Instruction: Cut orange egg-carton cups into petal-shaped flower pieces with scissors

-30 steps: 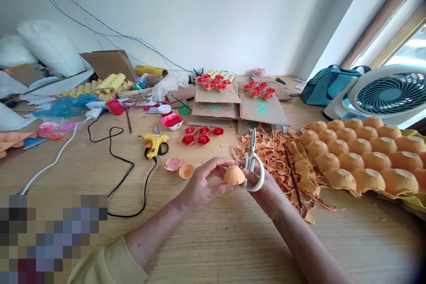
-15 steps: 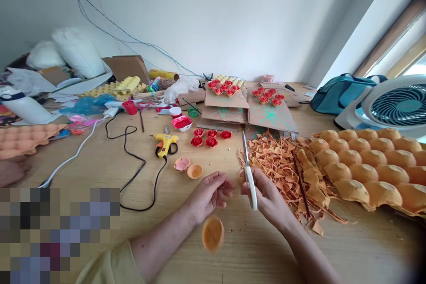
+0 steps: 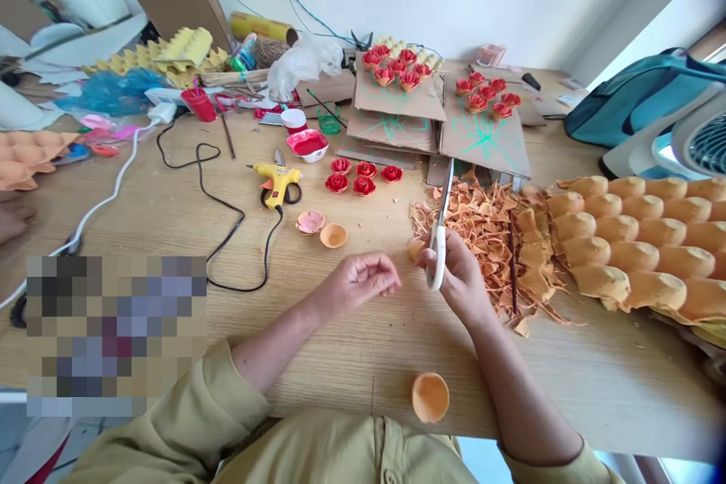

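Note:
My right hand [image 3: 460, 272] grips a pair of scissors [image 3: 438, 246] by its white handle, blades pointing away from me and looking closed. A bit of orange carton [image 3: 417, 250] shows beside those fingers. Left of it, my left hand [image 3: 368, 277] hovers over the table with fingers curled in and thumb against them; nothing shows in it. Near the front edge lies an orange egg-carton cup [image 3: 429, 397], tilted with its opening toward me. Farther off are another cup [image 3: 333, 235] and a petal-cut cup [image 3: 310, 222].
A yellow glue gun [image 3: 274, 183] with a black cord lies left of centre. Beyond are red paper roses [image 3: 364, 186], a bowl of red paint [image 3: 307, 144] and cardboard sheets [image 3: 482, 136]. Carton scraps [image 3: 476, 219] and an egg tray [image 3: 635, 242] fill the right. Another person's hand [image 3: 14, 215] shows far left.
The view has tipped downward. The loose cup has moved right, to near the table's front edge. My left hand's fingers have drawn closer together; my right hand still has the scissors.

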The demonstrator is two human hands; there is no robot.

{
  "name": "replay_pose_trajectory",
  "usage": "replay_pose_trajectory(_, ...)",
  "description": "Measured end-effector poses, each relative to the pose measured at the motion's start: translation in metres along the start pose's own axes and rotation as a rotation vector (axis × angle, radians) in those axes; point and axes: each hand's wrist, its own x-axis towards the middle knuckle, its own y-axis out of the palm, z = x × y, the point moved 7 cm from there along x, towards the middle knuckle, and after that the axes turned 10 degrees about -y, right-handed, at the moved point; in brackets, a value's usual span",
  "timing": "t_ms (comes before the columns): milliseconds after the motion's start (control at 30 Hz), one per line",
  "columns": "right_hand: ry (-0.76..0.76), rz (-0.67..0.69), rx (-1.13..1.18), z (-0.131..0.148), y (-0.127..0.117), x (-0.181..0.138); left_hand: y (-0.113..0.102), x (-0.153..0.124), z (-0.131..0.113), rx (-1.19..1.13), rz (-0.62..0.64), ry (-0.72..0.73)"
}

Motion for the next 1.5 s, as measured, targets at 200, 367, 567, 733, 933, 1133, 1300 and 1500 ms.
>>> replay_pose_trajectory(200,-0.011,-0.044,0.018,0.008,-0.006,0.003,0.057,-0.024,-0.005,0.358,0.485,0.11)
replay_pose_trajectory(367,-0.007,-0.015,-0.002,0.003,-0.003,0.002,0.068,-0.027,0.003,0.557,0.448,0.182)
replay_pose_trajectory(567,-0.026,-0.023,-0.006,0.005,-0.003,0.0,0.065,-0.024,0.006,0.539,0.374,0.205)
replay_pose_trajectory(733,0.009,-0.02,0.041,0.012,-0.01,0.001,0.03,-0.015,-0.008,0.432,0.014,0.265)
replay_pose_trajectory(933,0.083,0.049,0.031,0.002,-0.007,-0.002,0.003,-0.016,-0.018,0.548,-0.256,0.329)
replay_pose_trajectory(1133,0.084,0.053,-0.139,0.001,0.009,-0.01,0.002,-0.017,-0.016,0.54,-0.245,0.317)
replay_pose_trajectory(1300,0.056,0.038,-0.227,0.006,0.009,-0.012,0.003,-0.015,-0.015,0.439,-0.224,0.289)
replay_pose_trajectory(1500,-0.014,0.081,-0.33,0.013,-0.004,-0.014,-0.015,-0.007,0.003,-0.111,-0.241,0.085)
